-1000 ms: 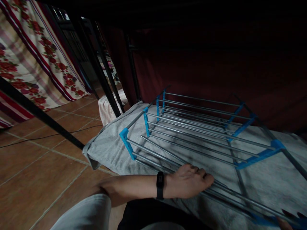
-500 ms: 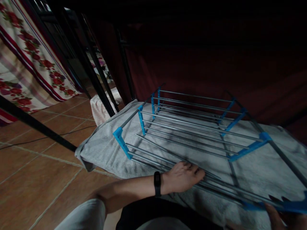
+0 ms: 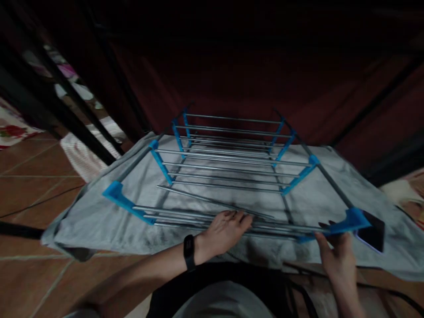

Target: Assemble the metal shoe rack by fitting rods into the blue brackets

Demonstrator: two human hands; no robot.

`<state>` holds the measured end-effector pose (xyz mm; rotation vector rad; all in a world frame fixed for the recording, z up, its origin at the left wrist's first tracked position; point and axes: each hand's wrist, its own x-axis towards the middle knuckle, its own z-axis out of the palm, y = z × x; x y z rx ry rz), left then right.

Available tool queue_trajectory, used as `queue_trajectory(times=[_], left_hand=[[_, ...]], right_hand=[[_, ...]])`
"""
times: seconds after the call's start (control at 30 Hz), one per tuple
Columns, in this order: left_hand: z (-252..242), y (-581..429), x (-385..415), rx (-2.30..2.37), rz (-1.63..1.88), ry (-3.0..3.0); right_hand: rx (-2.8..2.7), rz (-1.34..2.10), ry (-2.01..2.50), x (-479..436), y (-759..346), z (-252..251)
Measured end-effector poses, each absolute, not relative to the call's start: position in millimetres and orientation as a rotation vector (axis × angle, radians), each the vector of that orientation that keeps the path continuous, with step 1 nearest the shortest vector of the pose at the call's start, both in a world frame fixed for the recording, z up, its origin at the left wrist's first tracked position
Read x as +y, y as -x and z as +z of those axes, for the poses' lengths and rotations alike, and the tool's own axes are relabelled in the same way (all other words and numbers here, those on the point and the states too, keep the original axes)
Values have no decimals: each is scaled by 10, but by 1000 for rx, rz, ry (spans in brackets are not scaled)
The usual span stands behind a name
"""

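A rack of grey metal rods with blue plastic brackets lies on a grey cloth. My left hand, a black band on its wrist, is closed over the metal rods at the rack's near side. At the near right corner, my right hand grips a blue plastic bracket, thumb in front and the other fingers partly hidden behind. One loose rod lies slanted across the frame, its right end close to my left fingers.
A dark phone rests on the cloth just right of the right bracket. Dark red fabric hangs behind the rack. Black metal posts and a whitish cloth stand at left, above a tiled floor.
My view has swung to the right, so the rack appears farther left and squarer to me. More of my right hand shows, and the phone has come into view. Both hands keep their places.
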<state>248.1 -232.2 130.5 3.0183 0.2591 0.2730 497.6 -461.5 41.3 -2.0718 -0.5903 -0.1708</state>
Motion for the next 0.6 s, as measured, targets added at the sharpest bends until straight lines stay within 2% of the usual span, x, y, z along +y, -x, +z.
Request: queue_trajectory(times=[0.3,0.6], left_hand=[[1222,-2540,-2245,237,377,-3034],[1246,-2540,-2258,241,324,-3067]], right_hand=[[-650,-121,1955,-4484,-4866,572],[-640,-124,1960,-4480,-4850,586]])
